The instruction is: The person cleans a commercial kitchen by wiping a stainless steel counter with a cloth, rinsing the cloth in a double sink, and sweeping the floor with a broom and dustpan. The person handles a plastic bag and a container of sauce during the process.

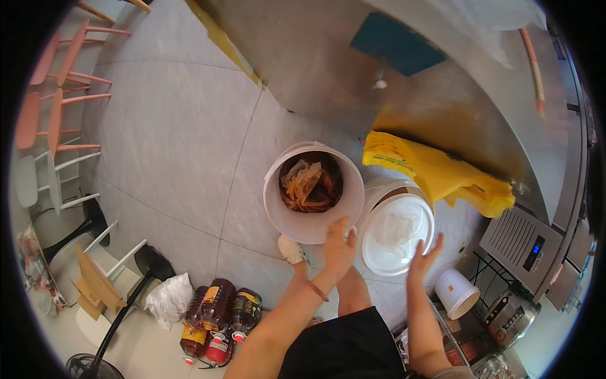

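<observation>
A tall white plastic bucket (312, 227) stands open on the floor before me. Deep inside it lies a crumpled clear plastic bag (303, 182), which looks orange-brown, over dark contents I cannot make out. My left hand (338, 251), slightly blurred, is at the bucket's near rim with its fingers apart; whether it touches the rim I cannot tell. To the right, a second white bucket (374, 189) has a white lid (378, 256) lying tilted over its mouth. On the lid rests a crumpled translucent plastic bag (400, 232). My right hand (423, 260) is spread beside the lid's right edge, holding nothing.
Yellow plastic bags (435, 170) hang against a stainless steel cabinet (322, 61). At right are a small white tub (457, 293) and a grey appliance with a lit display (513, 246). Several large bottles (218, 303) and a fire extinguisher (218, 350) stand lower left; pink chairs (57, 104) line the left.
</observation>
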{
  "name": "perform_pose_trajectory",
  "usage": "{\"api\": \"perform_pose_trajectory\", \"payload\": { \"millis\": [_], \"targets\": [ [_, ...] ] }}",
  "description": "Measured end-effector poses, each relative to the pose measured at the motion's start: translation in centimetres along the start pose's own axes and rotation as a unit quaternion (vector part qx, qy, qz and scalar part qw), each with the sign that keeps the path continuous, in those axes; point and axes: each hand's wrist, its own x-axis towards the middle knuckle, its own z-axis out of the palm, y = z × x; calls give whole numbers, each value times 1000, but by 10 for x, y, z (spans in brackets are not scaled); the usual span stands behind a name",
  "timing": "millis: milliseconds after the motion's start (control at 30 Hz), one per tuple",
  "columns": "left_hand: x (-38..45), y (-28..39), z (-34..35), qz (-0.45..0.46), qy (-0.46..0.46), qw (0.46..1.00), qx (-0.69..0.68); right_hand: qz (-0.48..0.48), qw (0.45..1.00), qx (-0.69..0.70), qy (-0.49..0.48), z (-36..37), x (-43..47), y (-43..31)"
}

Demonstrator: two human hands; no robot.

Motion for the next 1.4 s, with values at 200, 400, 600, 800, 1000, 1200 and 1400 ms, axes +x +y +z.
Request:
{"api": "perform_pose_trajectory", "payload": {
  "millis": [200, 400, 600, 800, 1000, 1200, 1400],
  "targets": [
    [-3, -2, 63, 20, -47, 984, 170, 413, 876, 5, -250, -24, 13, 95],
    [-6, -14, 57, 6, -83, 986, 146, 350, 901, 112, -232, -31, -14, 119],
    [-51, 19, -5, 36, 17, 996, 82, 269, 936, 83, -210, -70, -18, 85],
    [-89, -23, -71, -26, 62, 997, 32, 275, 929, 97, -228, -79, -17, 77],
    [-169, -74, -140, -156, 52, 982, 94, 222, 916, 143, -303, -45, -14, 14],
    [-231, -82, -164, -270, 54, 958, 85, 37, 934, -33, -354, 94, 6, -69],
    [-256, -67, -161, -292, 59, 954, 37, -46, 932, -165, -318, 142, 3, -86]
  ]
}}
